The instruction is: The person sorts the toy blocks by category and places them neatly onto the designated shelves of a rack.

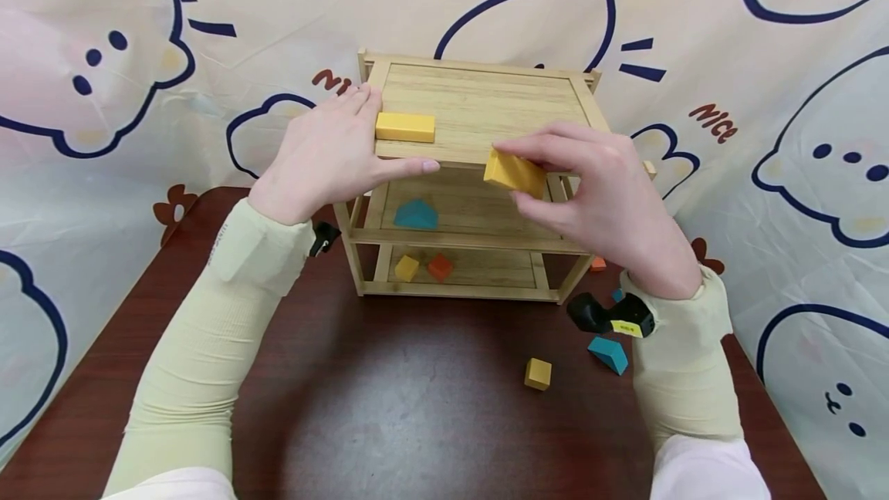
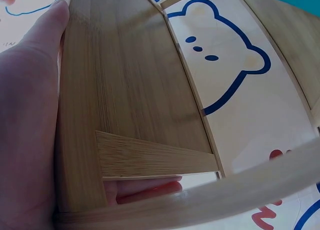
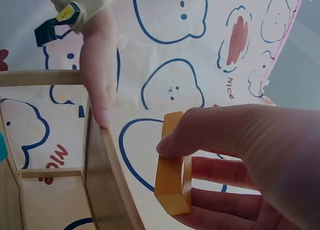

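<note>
A three-tier wooden shelf (image 1: 486, 99) stands at the middle of the table. My left hand (image 1: 329, 145) rests on its top left corner, fingers straight along the side and thumb stretched along the front edge. In the left wrist view, the thumb (image 2: 47, 25) lies by the front board, and fingertips show through a gap beside the side rail. Next to that hand, a yellow rectangular block (image 1: 405, 128) lies on the top tier. My right hand (image 1: 590, 184) pinches another yellow rectangular block (image 1: 514, 173) between thumb and fingers, at the front edge of the top tier.
A blue block (image 1: 417, 214) sits on the middle tier. On the bottom tier are a yellow cube (image 1: 407, 268) and an orange block (image 1: 440, 267). A yellow cube (image 1: 538, 373) and a blue triangular block (image 1: 609, 354) lie on the dark table (image 1: 417, 392). A patterned curtain (image 1: 292, 21) hangs behind.
</note>
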### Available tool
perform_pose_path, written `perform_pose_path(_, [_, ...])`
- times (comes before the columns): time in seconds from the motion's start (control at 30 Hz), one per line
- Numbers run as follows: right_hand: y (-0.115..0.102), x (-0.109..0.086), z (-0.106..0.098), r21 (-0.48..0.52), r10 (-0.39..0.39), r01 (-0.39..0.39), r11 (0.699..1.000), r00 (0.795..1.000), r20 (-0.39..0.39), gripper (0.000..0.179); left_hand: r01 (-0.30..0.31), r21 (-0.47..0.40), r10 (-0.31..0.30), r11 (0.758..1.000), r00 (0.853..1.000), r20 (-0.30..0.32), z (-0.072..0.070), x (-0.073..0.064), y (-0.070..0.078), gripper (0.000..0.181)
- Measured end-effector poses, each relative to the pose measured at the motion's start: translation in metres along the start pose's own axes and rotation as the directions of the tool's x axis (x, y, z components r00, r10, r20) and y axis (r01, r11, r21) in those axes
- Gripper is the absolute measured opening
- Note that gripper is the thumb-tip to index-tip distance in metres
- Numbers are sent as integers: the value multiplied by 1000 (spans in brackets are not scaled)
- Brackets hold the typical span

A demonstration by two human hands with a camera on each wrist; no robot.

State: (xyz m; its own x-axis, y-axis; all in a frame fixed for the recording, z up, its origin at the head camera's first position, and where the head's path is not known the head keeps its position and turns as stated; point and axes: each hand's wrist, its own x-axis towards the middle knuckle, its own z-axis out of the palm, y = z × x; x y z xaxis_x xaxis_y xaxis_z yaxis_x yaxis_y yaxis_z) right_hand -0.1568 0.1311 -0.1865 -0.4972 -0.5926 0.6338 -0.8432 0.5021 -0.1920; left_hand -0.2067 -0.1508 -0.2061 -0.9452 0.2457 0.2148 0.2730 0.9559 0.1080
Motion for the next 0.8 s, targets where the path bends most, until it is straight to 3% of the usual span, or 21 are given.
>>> perform_pose_path(0.17, [5,11,-4,11,17,-17,1000,1000,15,41,0,2,0,1000,1000,0,1,0,-1,124])
perform_pose_path(0.6, [20,53,-14,-51,165,-161,986,981,101,39,5,-3,-5,1000,1000,8,2,0,-1,123])
perform_pose_path(0.8, [28,68,-10,-82,248,-237,968,950,190,40,11,-5,-11,1000,1000,25,0,1,0,122])
